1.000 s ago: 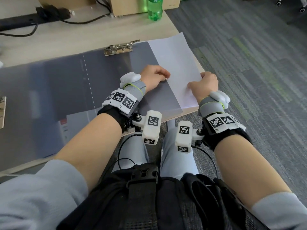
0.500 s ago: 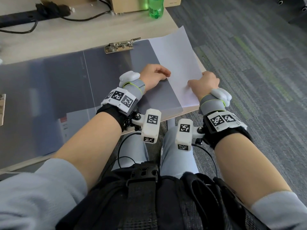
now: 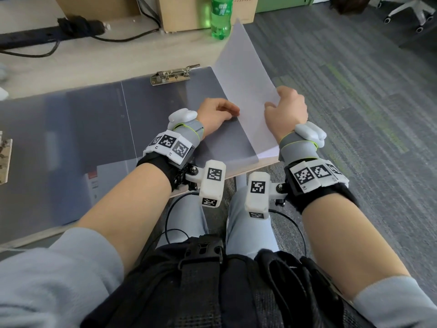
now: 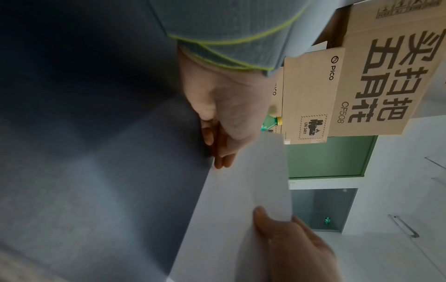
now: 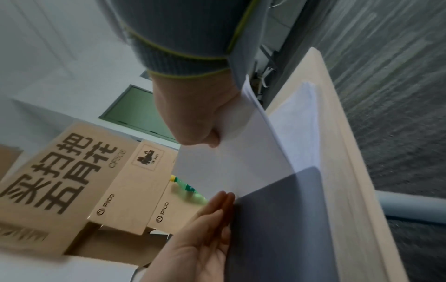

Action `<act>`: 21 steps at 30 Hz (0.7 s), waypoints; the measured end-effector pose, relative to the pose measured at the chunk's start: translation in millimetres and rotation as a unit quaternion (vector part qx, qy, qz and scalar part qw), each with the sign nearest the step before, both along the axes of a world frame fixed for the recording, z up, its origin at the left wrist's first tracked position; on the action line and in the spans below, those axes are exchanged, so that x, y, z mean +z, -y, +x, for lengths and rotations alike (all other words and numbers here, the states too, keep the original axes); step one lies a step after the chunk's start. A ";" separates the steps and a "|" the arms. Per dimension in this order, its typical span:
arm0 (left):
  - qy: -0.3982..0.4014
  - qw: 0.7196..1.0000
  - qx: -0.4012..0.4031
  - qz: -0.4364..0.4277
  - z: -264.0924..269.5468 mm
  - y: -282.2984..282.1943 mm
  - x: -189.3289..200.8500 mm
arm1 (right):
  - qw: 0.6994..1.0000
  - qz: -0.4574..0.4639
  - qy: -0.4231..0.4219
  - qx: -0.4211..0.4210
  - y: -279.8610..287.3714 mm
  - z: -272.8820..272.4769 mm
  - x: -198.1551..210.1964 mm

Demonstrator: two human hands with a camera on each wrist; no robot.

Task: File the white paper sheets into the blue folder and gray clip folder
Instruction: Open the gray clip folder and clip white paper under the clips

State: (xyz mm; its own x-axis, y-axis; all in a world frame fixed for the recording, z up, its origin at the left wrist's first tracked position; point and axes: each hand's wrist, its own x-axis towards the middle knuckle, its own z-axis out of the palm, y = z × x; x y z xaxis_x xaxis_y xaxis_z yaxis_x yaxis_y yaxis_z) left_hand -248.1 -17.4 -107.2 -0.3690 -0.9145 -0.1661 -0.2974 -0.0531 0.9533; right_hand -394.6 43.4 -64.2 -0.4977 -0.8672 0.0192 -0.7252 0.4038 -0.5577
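Note:
The gray clip folder [image 3: 153,119] lies open on the table, its metal clip [image 3: 173,75] at the far edge. My right hand [image 3: 287,110] pinches the right edge of a white paper sheet [image 3: 243,74], thumb on top, and holds it tilted up off the stack of white sheets [image 5: 296,129] at the table's right edge. My left hand [image 3: 218,112] rests on the folder with straight fingers [image 4: 222,160] against the sheet's [image 4: 253,181] left edge. From the right wrist, the lifted sheet [image 5: 241,162] stands clear above the stack.
A green bottle [image 3: 221,17] and cardboard boxes [image 3: 184,13] stand at the table's far side, with a black power strip and cables [image 3: 47,34] to the left. The table edge [image 3: 260,165] runs just under my right wrist, above carpeted floor. An office chair [image 3: 406,10] stands far right.
My right hand has lifted the sheet's right edge, so the sheet now tilts up and its far corner reaches the bottle. The left hand has stayed put on the folder.

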 end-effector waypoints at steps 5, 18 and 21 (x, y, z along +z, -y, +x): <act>0.001 1.000 0.000 0.000 3.9 0.0 3.2 | 0.994 -0.064 -0.084 0.012 -8.7 1.6 31.5; -0.111 0.971 0.209 -0.016 36.3 28.1 62.0 | 0.940 -0.340 -0.035 -0.008 -14.2 23.8 72.0; -0.133 0.968 0.213 -0.021 50.4 34.9 83.7 | 0.921 -0.389 -0.007 0.004 -12.1 29.3 78.4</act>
State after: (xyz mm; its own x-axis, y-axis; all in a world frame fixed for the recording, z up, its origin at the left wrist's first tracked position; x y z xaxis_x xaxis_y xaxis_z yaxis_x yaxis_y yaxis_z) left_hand -197.6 -52.4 -23.6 0.0190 -0.9969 -0.0762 -0.0011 -0.0762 0.9971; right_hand -365.4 55.5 14.1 -0.4866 -0.5916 0.6428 -0.7359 -0.1189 -0.6665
